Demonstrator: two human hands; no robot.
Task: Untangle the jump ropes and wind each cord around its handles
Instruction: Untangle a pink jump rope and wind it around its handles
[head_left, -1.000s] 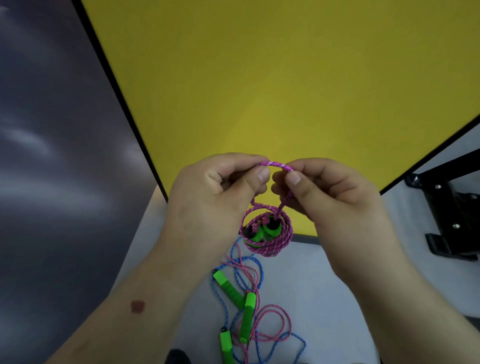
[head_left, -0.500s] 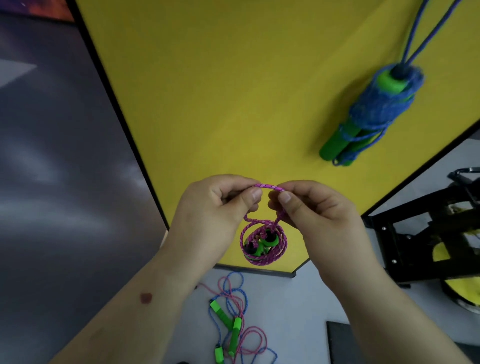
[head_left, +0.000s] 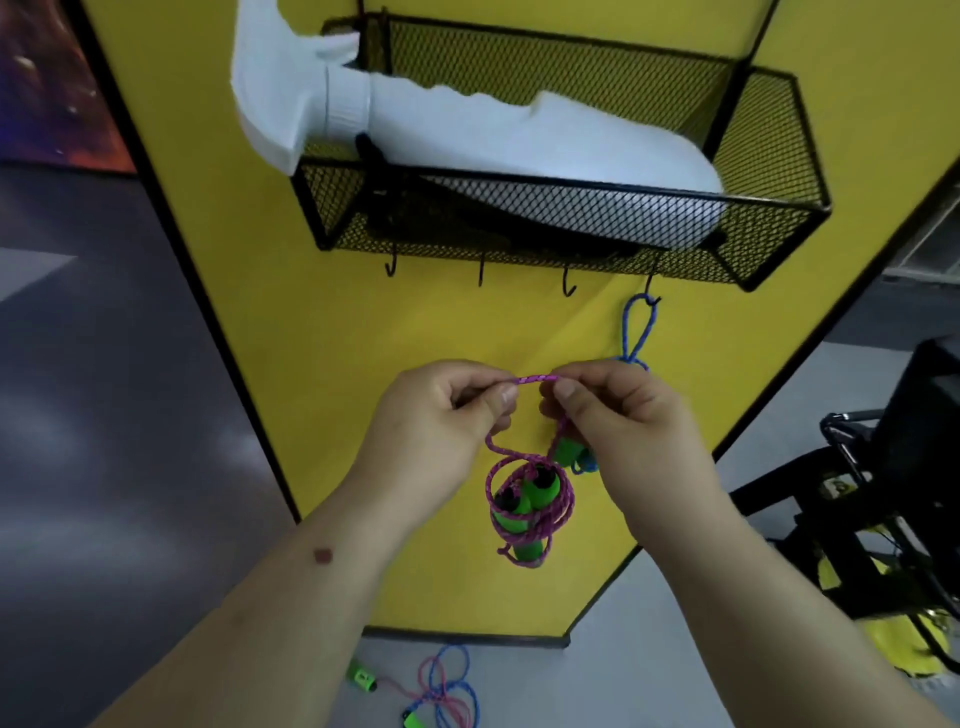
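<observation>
I hold the pink rope (head_left: 527, 506) below the wire basket (head_left: 519, 218), its cord already wound around its green handles (head_left: 524, 499), and the bundle dangles from a short loop of pink cord (head_left: 535, 379) stretched between my hands. My left hand (head_left: 441, 421) pinches one end of that loop between thumb and forefinger; my right hand (head_left: 618, 415) pinches the other end. So I judge the winding of this rope done and the hanging step in hand. Under the basket runs a row of hooks; the blue rope (head_left: 636, 332) already hangs by its loop from the rightmost one, partly behind my right hand. Next I need to lift the loop open and slip it over the free hook (head_left: 569, 286) just left of that. Far below the basket, on the floor, more tangled ropes (head_left: 441, 686) wait.
</observation>
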